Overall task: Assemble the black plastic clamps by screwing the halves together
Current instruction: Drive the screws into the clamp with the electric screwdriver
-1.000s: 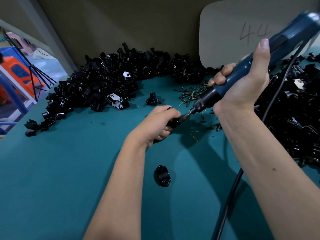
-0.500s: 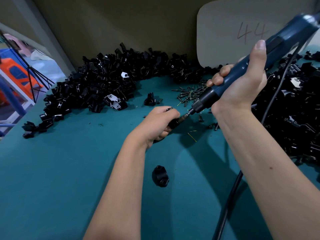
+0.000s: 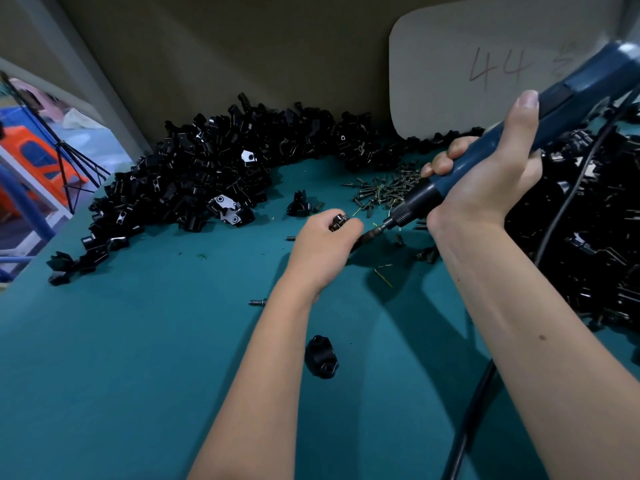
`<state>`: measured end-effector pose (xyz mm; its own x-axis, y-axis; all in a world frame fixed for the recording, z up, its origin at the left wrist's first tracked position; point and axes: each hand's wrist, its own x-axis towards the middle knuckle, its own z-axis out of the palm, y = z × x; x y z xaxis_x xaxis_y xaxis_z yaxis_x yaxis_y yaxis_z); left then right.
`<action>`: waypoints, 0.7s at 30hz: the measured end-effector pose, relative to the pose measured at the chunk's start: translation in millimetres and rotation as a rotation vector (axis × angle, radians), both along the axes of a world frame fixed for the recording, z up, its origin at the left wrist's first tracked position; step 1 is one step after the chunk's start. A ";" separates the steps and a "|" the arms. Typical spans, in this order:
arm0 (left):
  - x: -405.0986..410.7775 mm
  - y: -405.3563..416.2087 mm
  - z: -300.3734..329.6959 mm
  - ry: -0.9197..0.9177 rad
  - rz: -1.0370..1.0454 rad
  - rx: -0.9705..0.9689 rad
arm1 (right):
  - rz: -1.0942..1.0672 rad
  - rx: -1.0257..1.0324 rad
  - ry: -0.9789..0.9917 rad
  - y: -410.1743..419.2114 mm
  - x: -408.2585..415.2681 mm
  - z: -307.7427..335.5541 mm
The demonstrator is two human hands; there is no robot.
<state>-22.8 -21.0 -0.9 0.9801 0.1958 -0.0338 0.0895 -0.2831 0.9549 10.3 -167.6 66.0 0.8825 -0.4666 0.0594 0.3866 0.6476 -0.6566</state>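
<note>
Left hand [image 3: 323, 245] turned, clamp [image 3: 340, 221] now showing above knuckles; screwdriver [image 3: 491, 161] bit tip slightly lower.

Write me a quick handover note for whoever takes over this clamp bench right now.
Left hand grips a clamp on the teal table. Right hand holds the blue electric screwdriver, bit at that clamp. One assembled clamp lies near, between the forearms. Loose screws sit behind the hands; a stray screw lies left of the left forearm. Piles of clamp parts remain to assemble.
</note>
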 end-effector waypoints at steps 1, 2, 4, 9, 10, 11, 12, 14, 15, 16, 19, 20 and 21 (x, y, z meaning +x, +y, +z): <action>0.1 -0.7 0.2 -0.022 0.054 -0.037 | -0.001 0.000 -0.006 -0.5 -0.4 1.0; 0.5 0.7 0.7 -0.061 0.111 -0.064 | 0.003 0.007 -0.007 -1.6 -0.5 1.9; 1.2 10.1 -0.6 -0.180 0.227 0.034 | 0.010 0.038 0.007 -4.3 0.1 2.6; -1.3 33.3 -9.1 -0.333 0.182 0.500 | 0.004 0.142 0.058 -11.4 4.8 1.4; -1.3 32.3 -9.8 -0.350 0.126 0.526 | 0.011 0.143 0.067 -11.3 4.8 0.2; -0.9 29.1 -10.8 -0.356 0.076 0.530 | 0.017 0.141 0.073 -10.9 4.5 -1.0; -0.4 25.1 -11.7 -0.352 0.041 0.521 | 0.023 0.138 0.077 -10.1 4.1 -2.2; 0.5 18.4 -13.7 -0.337 0.021 0.500 | 0.038 0.134 0.076 -8.8 3.5 -3.3; 0.6 17.0 -14.3 -0.337 0.023 0.493 | 0.048 0.133 0.071 -8.3 3.5 -2.6; 1.0 17.0 -14.7 -0.340 0.026 0.487 | 0.059 0.135 0.064 -7.8 3.4 -1.5; 0.5 18.4 -14.6 -0.356 0.025 0.485 | 0.085 0.145 0.037 -6.7 3.2 1.3; -0.1 18.0 -14.6 -0.363 0.021 0.480 | 0.090 0.146 0.030 -6.5 3.1 1.6; -0.5 17.3 -14.9 -0.370 0.020 0.467 | 0.093 0.143 0.025 -6.5 3.1 1.8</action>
